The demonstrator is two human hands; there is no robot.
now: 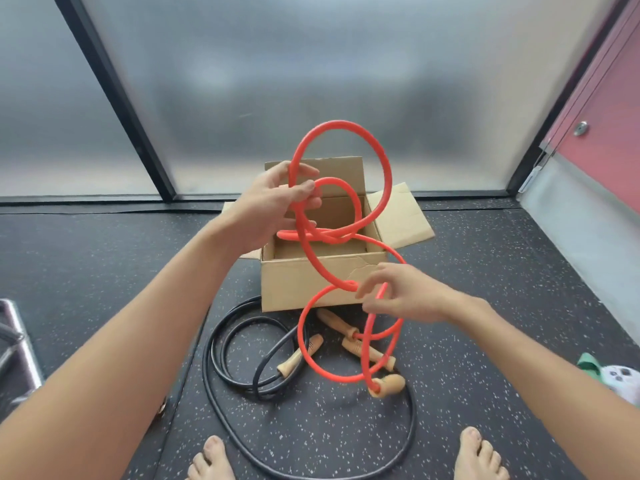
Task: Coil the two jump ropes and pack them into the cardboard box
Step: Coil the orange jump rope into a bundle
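A red jump rope (386, 164) hangs in several loops in front of me. My left hand (277, 206) grips its upper loops above the open cardboard box (311, 282). Lower down, my right hand (405, 294) pinches a loop of the same rope in front of the box. The red rope's wooden handles (389, 382) dangle near the floor. A black jump rope (239, 344) lies loosely coiled on the floor before the box, with one wooden handle (298, 356) showing. The box looks empty inside.
My bare feet (479, 457) stand at the near edge on the dark speckled mat. A metal frame (17, 344) sits at the left edge, a green and white object (613, 372) at the right. Frosted glass panels rise behind the box.
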